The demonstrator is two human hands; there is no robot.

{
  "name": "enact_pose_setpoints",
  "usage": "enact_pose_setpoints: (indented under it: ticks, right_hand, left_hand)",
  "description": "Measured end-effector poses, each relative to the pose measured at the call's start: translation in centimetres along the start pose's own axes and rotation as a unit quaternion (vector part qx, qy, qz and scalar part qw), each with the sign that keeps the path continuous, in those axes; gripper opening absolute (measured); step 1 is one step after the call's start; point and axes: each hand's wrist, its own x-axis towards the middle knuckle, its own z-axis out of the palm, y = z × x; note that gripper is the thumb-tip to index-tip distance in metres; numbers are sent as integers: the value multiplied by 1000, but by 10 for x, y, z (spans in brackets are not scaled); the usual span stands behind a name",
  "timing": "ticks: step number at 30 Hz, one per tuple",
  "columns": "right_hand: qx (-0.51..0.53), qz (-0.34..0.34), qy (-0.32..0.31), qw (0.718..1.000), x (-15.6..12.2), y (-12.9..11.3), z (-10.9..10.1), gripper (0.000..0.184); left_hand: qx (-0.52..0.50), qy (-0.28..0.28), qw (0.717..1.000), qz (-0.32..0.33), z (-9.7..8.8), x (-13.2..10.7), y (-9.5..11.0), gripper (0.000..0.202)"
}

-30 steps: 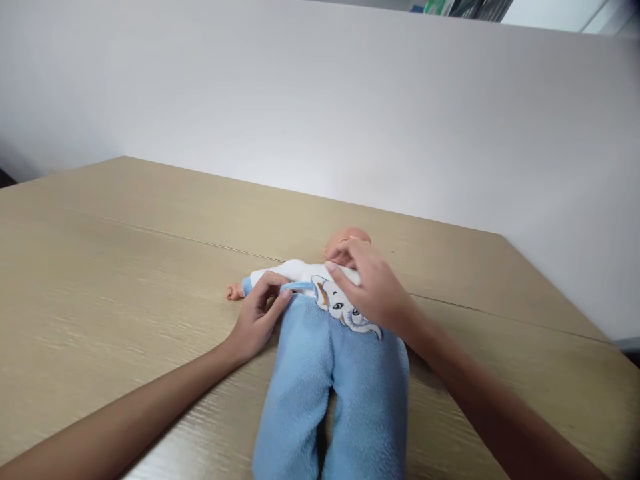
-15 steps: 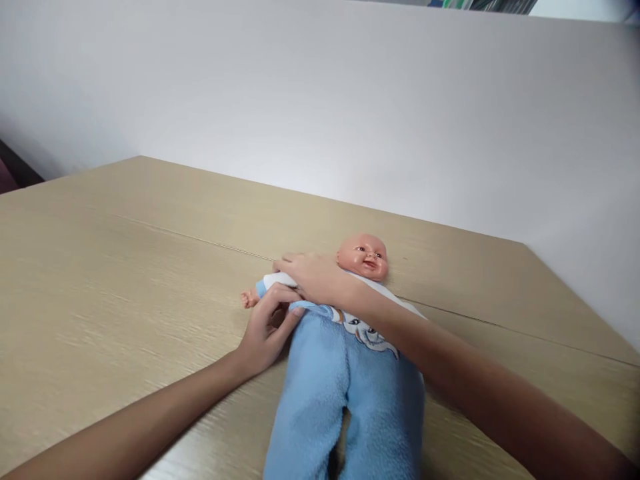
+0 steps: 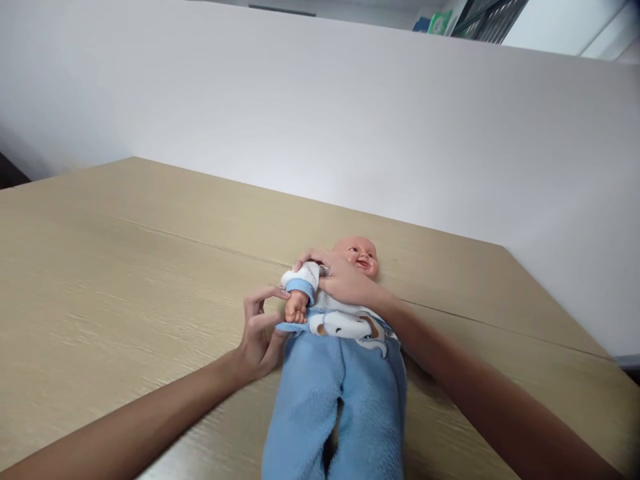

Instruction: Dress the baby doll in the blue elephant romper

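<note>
A baby doll (image 3: 357, 256) lies on its back on the wooden table (image 3: 125, 260), head away from me. It wears a white top with blue cuffs and light blue fleece trousers (image 3: 337, 400) with an elephant patch. My right hand (image 3: 345, 280) reaches across the doll's chest and grips its sleeved arm (image 3: 300, 290), which is bent inward over the body. My left hand (image 3: 260, 330) pinches the trousers' upper edge at the doll's side, just below the doll's small hand.
A plain white partition wall (image 3: 350, 127) runs behind the table. The table's far right edge (image 3: 550, 293) slopes toward me. Shelves with coloured items (image 3: 450, 17) show above the wall.
The doll's arm, stretched out on the table before, is now folded in over its chest by my right hand. My left hand stayed at the waistband, fingers now pinching its edge.
</note>
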Motion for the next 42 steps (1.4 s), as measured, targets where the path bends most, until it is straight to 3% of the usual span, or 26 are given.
enact_pose_setpoints:
  ticks: [3, 5, 7, 9, 12, 15, 18, 26, 30, 36, 42]
  right_hand:
    - [-61, -22, 32, 997, -8, -8, 6, 44]
    - [-81, 0, 60, 995, -18, -16, 10, 34]
    - [-69, 65, 68, 993, -30, -25, 12, 24]
    - [-80, 117, 49, 989, -42, -33, 14, 28]
    - [-123, 129, 40, 983, -53, -36, 17, 36]
    - [-52, 134, 91, 985, -55, -25, 22, 33]
    - [39, 127, 122, 984, -56, -12, 26, 31]
    - [239, 127, 128, 954, -67, 7, 23, 36]
    - [281, 131, 127, 942, -68, 12, 24, 41]
    - [309, 134, 148, 930, -71, 16, 24, 43]
    - [343, 134, 141, 919, -71, 22, 22, 42]
  left_hand:
    - [-74, 35, 991, -106, 5, 7, 2, 11]
    - [-91, 61, 974, -200, 8, 14, 4, 19]
    - [-109, 73, 948, -290, 10, 20, 6, 27]
    - [-151, 73, 914, -368, 11, 23, 7, 33]
    - [-222, 87, 858, -454, 13, 21, 6, 38]
    - [-266, 108, 807, -516, 17, 21, 3, 49]
    - [-296, 79, 768, -562, 19, 29, -4, 62]
    - [-291, -5, 792, -537, 11, 49, -23, 56]
    - [-301, -60, 789, -533, 14, 60, -38, 55]
    - [-288, -112, 810, -499, 36, 73, -64, 48]
    - [-221, -193, 835, -466, 35, 77, -81, 35]
